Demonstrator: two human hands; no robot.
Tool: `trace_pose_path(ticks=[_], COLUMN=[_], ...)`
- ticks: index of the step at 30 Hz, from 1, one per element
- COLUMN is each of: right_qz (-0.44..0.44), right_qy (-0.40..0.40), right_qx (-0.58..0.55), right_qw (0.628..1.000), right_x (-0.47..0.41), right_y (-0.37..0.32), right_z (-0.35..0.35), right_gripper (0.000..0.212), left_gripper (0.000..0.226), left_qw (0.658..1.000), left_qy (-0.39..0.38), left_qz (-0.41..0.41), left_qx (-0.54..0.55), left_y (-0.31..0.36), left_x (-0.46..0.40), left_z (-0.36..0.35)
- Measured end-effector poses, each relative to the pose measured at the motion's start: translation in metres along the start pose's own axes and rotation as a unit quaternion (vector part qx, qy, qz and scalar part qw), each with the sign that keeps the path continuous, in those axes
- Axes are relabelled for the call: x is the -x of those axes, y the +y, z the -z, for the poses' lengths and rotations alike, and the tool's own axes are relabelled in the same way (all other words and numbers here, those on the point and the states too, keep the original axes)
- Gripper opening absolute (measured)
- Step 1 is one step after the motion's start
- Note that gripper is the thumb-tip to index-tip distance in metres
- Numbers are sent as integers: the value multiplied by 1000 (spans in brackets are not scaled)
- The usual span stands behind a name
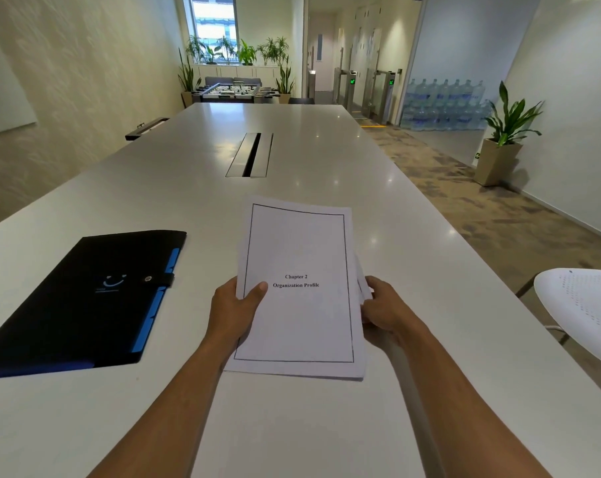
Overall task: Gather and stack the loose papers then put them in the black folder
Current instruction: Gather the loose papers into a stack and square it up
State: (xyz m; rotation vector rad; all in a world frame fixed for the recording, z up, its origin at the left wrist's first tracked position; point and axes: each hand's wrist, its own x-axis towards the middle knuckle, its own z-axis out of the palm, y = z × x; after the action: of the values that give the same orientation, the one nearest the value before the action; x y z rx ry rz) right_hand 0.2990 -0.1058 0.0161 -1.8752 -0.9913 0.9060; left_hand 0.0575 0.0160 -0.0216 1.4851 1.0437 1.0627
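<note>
Black folder (81,298) near corner cut off at frame's left edge, its small logo text illegible, left hand (231,310) fingers hidden behind papers (299,291) right of folder

The top sheet of the stack of papers (297,288) carries two centred lines of bold print inside a thin black border: "Chapter 2" and, under it, "Organization Profile", the last letter sitting close to the border. The black folder (85,298) on the desk (326,160) bears a pale blue smile-shaped logo with a small line of print beneath it, too small and blurred to read. In the background, the turnstile gates (352,81) show lit green signs whose marks cannot be made out, and the stacked water bottles (443,101) have blue labels that are not legible.
</note>
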Motion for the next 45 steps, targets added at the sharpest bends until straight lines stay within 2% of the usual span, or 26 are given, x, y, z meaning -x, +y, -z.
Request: trace_pose_path(ticks=[3, 5, 7, 10, 16, 19, 23, 26, 30, 33, 39, 42, 45], right_qz=[19, 15, -4, 9, 80, 96, 93, 120, 179, 249, 326, 329, 314], right_qy=[-25, -46, -62, -71, -94, -98, -118, -70, -41, -20, 59, 74, 68], right_qx=[-1, -63, -180, -267, -242, -216, -254, -216, -220, -204, -232, -238, -238], right_qw=[999, 997, 982, 961, 962, 967, 955, 966, 958, 947, 914, 911, 916], right_x=[5, 9, 14, 19, 25, 27, 28, 24, 20, 19, 17, 17, 17], right_y=[-2, -1, 2, 4, -2, -3, -2, -8, -24, -41, -73, -77, -71], right_z=[-6, -10, -12, -10, -3, -1, -2, 2, 8, 14, 25, 27, 24], right_gripper=[39, 36, 35, 31, 27, 30, 30, 27, 31, 35, 52, 56, 57], left_gripper=[31, 55, 65, 54, 33, 29, 20, 24, 26, 42, 95, 107, 97], left_qw=[998, 997, 997, 996, 984, 982, 979, 985, 984, 973, 944, 953, 971], left_qy=[35, 47, 54, 58, 35, 26, 16, 15, 55, 67, 76, 52, -24], left_qz=[-1, 19, 27, 18, 11, 15, -17, -60, -142, -216, -322, -300, -236], left_qx=[-48, -65, -37, 63, 174, 186, 203, 163, 89, 56, 5, -8, 18], left_y=[1, -1, -1, 5, 20, 29, 46, 61, 83, 101, 126, 125, 113], left_x=[0, -3, -2, 2, 1, 0, -4, -4, -3, -1, -4, -5, -4], left_z=[-2, 0, 1, 0, 4, 8, 9, 10, 11, 13, 14, 15, 16])
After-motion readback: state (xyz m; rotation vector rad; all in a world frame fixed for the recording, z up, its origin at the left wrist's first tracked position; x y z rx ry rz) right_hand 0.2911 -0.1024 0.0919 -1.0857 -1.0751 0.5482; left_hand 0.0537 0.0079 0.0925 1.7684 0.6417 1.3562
